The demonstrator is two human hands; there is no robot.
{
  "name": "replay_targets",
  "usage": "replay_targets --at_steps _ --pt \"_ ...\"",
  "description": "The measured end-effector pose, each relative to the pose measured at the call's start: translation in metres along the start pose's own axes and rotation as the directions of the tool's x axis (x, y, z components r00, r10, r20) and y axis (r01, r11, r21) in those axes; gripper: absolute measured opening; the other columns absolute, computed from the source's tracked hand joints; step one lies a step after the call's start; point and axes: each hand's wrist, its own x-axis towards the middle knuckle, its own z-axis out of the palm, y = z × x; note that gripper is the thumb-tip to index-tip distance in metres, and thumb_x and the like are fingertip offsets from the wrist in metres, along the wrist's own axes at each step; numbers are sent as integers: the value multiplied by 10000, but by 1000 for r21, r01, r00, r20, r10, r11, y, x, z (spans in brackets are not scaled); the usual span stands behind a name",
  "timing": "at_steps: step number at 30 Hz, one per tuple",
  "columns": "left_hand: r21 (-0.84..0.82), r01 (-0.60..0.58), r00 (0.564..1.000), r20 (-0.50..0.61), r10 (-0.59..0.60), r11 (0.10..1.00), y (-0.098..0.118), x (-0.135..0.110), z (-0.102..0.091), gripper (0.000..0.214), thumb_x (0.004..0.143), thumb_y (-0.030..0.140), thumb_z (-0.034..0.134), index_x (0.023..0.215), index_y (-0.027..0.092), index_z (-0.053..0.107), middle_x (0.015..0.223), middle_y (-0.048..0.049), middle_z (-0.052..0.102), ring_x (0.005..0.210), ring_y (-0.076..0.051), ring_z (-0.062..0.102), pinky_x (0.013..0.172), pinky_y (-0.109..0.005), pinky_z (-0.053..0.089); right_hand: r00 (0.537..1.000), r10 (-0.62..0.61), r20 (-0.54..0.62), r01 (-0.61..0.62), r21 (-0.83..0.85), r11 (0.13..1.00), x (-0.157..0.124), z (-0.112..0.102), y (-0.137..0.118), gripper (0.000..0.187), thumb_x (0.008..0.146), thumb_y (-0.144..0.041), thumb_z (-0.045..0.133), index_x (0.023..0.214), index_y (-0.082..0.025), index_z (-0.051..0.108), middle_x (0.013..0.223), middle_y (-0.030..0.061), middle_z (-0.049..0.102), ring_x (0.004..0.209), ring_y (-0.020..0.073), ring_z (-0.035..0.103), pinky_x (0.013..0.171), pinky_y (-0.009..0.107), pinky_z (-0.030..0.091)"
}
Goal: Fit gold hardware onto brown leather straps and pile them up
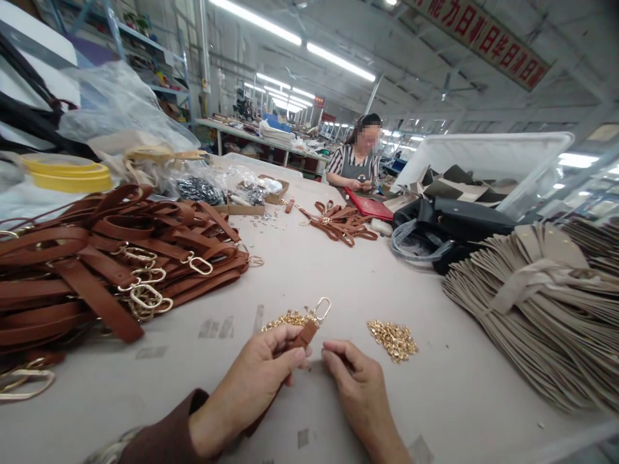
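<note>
My left hand is closed around the end of a brown leather strap with a gold clasp sticking up past the fingers. My right hand sits just to its right, fingers curled in a pinch near the strap end; what it pinches is too small to name. A small heap of gold studs lies right of my right hand. Another gold heap lies just behind my left hand.
A big pile of brown straps with gold clasps fills the left. Stacked beige leather pieces lie on the right, black bags behind them. A person works at the far end beside more straps.
</note>
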Motion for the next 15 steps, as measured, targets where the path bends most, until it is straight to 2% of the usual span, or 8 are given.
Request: replay_targets --at_steps 1,3,6,8,12,15 --pt "-4 20 1000 5 -20 1000 -1 0 1 295 815 250 590 1091 160 640 878 -23 643 753 -142 551 536 -195 384 998 69 6 -69 114 991 -2 0 -3 169 849 -363 641 892 -206 687 785 15 707 720 144 640 674 233 498" --pt "-5 29 999 41 -29 1000 -2 0 3 297 817 239 575 1098 161 631 946 -42 666 815 -162 586 544 -201 386 983 174 49 -180 345 921 -7 0 -8 221 803 -403 700 871 -196 662 719 10 703 669 138 643 636 230 510" --pt "-10 -53 991 123 54 999 -4 -1 6 226 822 187 548 1018 157 658 960 -38 677 915 -176 600 771 -255 447 966 211 151 -260 545 797 -14 1 -16 252 764 -400 751 844 -182 653 722 31 721 666 143 665 651 248 536" --pt "-22 -96 979 178 98 995 -4 -3 9 204 832 169 531 979 158 671 957 -35 679 951 -182 594 901 -296 419 957 220 187 -288 587 756 -17 2 -18 235 762 -380 761 828 -173 671 740 43 730 665 138 670 659 251 544" --pt "-2 -105 962 253 102 994 1 -6 12 194 859 182 494 923 169 677 847 -11 659 857 -173 590 873 -303 424 951 246 185 -308 601 737 -17 5 -16 226 738 -367 783 803 -169 697 709 36 723 609 121 652 608 226 530" --pt "64 -122 958 268 100 990 6 -9 13 231 850 160 476 951 174 683 854 -13 668 873 -183 595 871 -303 426 953 248 174 -303 579 757 -16 5 -14 230 726 -368 792 785 -165 701 670 22 707 578 103 631 595 206 507"
